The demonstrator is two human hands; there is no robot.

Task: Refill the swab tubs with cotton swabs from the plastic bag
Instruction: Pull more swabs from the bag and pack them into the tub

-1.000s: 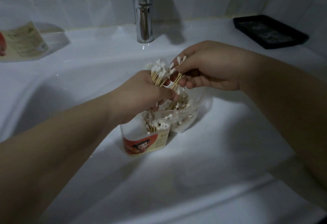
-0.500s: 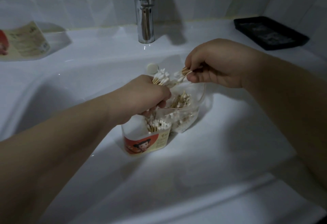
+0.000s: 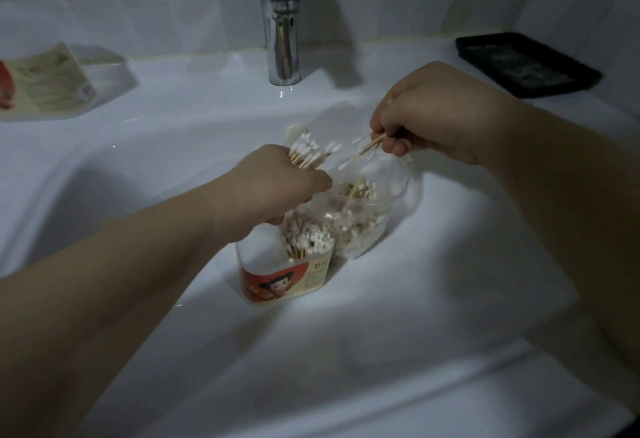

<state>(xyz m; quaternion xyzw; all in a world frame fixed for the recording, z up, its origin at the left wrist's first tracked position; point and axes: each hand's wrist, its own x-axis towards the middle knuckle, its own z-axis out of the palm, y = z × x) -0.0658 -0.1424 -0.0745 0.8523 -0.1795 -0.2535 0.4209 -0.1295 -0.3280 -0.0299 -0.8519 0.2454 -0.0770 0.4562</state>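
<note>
Swabs (image 3: 308, 152) bunched in my left hand (image 3: 277, 185), gripped tips-up to drop neatly into the tub (image 3: 287, 282); my right hand (image 3: 433, 115) pinches a few more over the bag (image 3: 381, 205).

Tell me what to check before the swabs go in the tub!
1. Left hand grips the bunch of swabs tightly: ok.
2. Right hand pinches the few swabs by their sticks: ok.
3. Tub stands upright with its top open: ok.
4. Room in the tub: ok, its left part looks bare.
5. Bag leans beside the tub, out of the way: ok.
6. Sink is dry under the tub: cannot tell.
</note>
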